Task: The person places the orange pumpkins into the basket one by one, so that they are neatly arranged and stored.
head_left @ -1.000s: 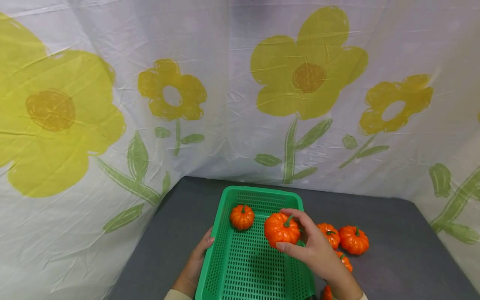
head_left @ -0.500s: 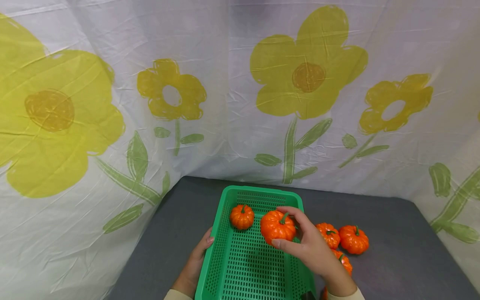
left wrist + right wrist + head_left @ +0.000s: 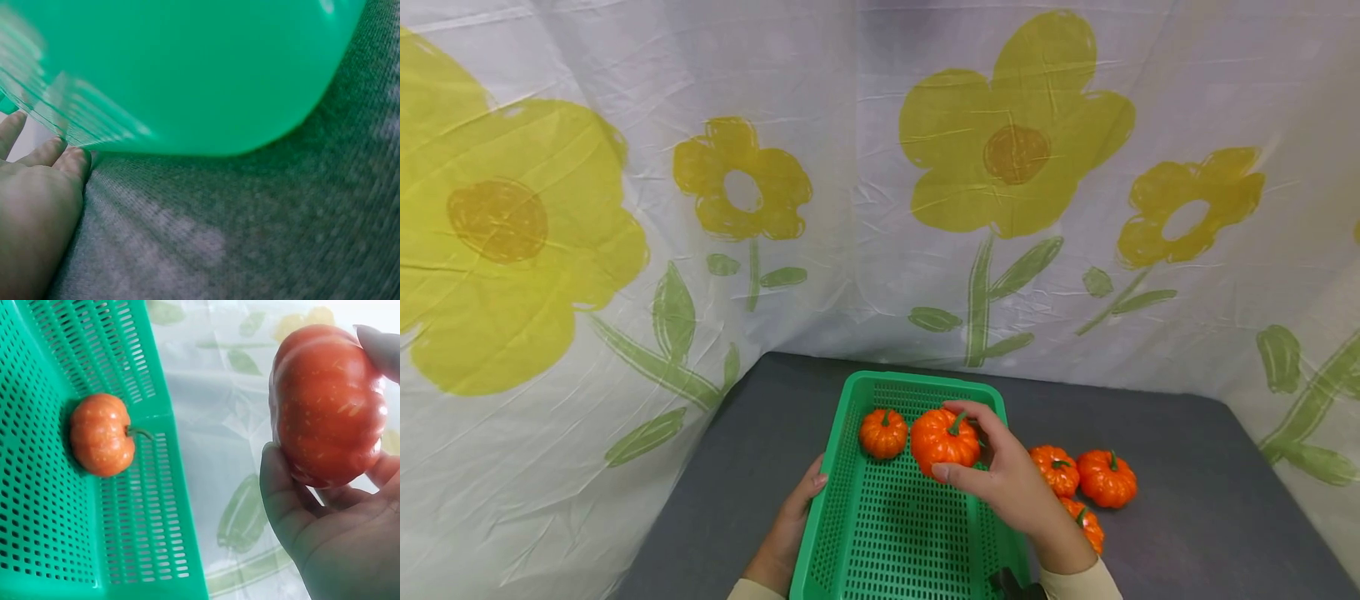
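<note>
My right hand [image 3: 1000,467] holds a small orange pumpkin [image 3: 942,446] with a green stem, fingers on the far side and thumb on the near side. It is above the green plastic basket [image 3: 808,533], over its upper right part. In the right wrist view, the held pumpkin [image 3: 328,403] shows between thumb and fingers. Another pumpkin [image 3: 883,433] sits inside the basket near its far left corner. Against the basket's left outer wall rests my left hand [image 3: 793,508]. Up close in the left wrist view, its fingers [image 3: 44,153] lie fairly straight, tips touching the basket.
To the right of the basket a pumpkin [image 3: 1055,472], a second pumpkin [image 3: 1107,479] and a third pumpkin [image 3: 1086,527] lie on the dark grey tabletop [image 3: 1195,500]. A white curtain [image 3: 865,208] with printed yellow flowers encloses the back and sides.
My right hand has carried the pumpkin left and slightly farther away over the basket, closer to the pumpkin inside. The left hand and basket have stayed put.
</note>
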Demonstrator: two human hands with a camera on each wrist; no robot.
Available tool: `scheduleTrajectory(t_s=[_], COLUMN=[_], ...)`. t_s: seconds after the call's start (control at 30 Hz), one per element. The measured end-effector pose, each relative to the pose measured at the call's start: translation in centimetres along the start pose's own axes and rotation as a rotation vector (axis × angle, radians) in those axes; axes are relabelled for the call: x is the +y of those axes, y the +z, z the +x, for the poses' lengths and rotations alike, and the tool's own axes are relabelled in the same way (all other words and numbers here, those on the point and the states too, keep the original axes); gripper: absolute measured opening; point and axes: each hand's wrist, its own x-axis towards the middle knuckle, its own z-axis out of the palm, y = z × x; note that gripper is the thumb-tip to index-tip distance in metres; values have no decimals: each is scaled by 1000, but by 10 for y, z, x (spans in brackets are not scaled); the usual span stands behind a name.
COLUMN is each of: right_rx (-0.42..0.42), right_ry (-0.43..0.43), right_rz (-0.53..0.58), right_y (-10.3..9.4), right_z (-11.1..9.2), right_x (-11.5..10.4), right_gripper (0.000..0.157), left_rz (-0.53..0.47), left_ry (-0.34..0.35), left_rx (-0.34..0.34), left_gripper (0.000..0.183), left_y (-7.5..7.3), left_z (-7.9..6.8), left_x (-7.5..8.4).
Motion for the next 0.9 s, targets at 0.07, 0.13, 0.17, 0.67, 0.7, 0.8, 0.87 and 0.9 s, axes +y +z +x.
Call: scheduleTrajectory(t_s=[0.07,0.13,0.17,0.67,0.7,0.8,0.87,0.9], right_rx=[-6,-9,-11,-7,-6,-1,6,10], right_ry=[-14,-18,-18,78,81,95,106,111], right_rz=[-1,0,1,20,24,25,32,32], right_y=[1,1,2,10,10,11,11,11], right_z=[1,2,2,14,16,21,24,26], right_x=[1,2,3,7,6,5,5,6], right_gripper=[65,65,65,66,66,67,68,69], left_rz=[-55,-82,-88,-40,-31,-27,-28,-23], left_ry=[-40,-59,-63,-78,-77,-78,-59,-37], left_rx=[22,44,53,105,107,94,49,16], left_gripper=[69,69,68,66,66,66,68,68], left_y=[2,4,5,8,8,7,4,1], left_z=[-3,-4,-4,-3,-3,-3,-3,-2], left_x=[0,0,0,5,5,4,3,2])
